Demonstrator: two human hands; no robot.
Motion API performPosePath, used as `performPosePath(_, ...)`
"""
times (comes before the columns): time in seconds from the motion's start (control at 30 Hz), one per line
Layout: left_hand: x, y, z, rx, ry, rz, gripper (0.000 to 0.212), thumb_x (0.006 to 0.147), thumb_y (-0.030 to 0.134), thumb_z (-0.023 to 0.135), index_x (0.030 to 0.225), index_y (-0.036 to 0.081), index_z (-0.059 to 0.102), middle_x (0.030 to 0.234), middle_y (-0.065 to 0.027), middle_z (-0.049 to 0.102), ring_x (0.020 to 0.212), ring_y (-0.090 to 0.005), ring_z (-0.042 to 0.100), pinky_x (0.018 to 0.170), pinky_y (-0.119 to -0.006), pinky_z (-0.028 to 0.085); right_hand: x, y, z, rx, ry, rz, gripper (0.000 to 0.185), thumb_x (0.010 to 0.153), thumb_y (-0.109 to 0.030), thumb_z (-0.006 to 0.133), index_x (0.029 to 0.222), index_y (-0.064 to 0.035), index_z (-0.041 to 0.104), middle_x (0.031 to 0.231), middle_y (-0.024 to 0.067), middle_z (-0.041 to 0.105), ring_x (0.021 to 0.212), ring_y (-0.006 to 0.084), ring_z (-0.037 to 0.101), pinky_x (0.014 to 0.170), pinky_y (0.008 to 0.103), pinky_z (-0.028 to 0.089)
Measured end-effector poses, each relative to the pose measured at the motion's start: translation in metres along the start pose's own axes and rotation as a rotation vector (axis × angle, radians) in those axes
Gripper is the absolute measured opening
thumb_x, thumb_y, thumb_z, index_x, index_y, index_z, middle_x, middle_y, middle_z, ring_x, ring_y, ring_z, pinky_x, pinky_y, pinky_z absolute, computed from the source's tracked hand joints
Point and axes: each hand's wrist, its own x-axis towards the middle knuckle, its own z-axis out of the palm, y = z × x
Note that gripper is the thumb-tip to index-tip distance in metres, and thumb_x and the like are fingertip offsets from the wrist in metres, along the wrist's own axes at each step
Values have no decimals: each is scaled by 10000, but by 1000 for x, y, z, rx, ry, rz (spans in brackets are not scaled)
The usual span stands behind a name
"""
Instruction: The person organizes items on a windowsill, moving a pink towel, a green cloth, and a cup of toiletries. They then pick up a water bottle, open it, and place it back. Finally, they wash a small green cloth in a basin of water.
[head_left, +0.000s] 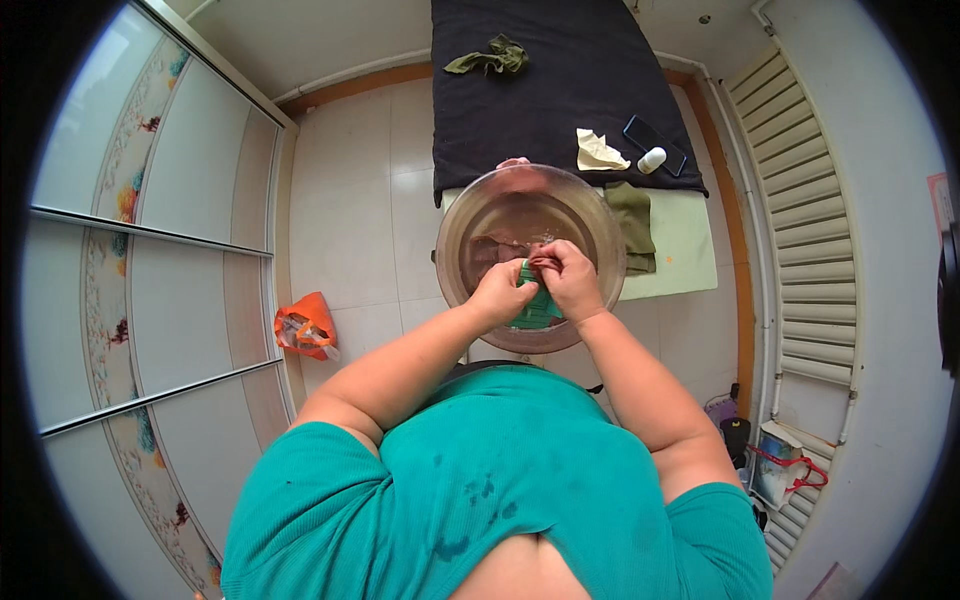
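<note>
A round translucent basin (453, 225) in front of me holds murky water. In it a green plastic washboard (534, 313) leans towards my body. My left hand (504, 289) grips the washboard's upper left edge. Bunched in the fingers of my right hand (571, 279) is a reddish-brown wet cloth (546, 261), just above the board. More dark brown cloth (491, 251) lies in the water beyond my left hand. How far the washboard reaches under the water is hard to see.
Beyond the basin a black cloth (540, 97) covers a table, bearing a crumpled green cloth (491, 57), cream cloth (598, 151), phone (646, 136) and white bottle (652, 160). Folded olive cloth (631, 217) lies right of the basin. An orange bag (307, 326) stands on the floor, left.
</note>
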Motion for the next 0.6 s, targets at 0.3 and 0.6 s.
performPosePath(0.3,3,-17,-3,-101,-16,-42,252,911,14,561,1155,3,625,989,-24,679,887,-99,617,834,-290,515,1,-21,0,16,-42,-82,99,829,-4,640,922,-27,667,906,149,657,811,298,687,723,366,550)
performPosePath(0.6,8,-4,-13,-515,-15,-209,286,923,-10,524,1196,19,605,1025,-52,688,890,-150,660,836,-337,557,-2,-6,-22,-4,217,9,108,818,-39,664,920,-65,688,927,131,675,856,323,665,759,406,535)
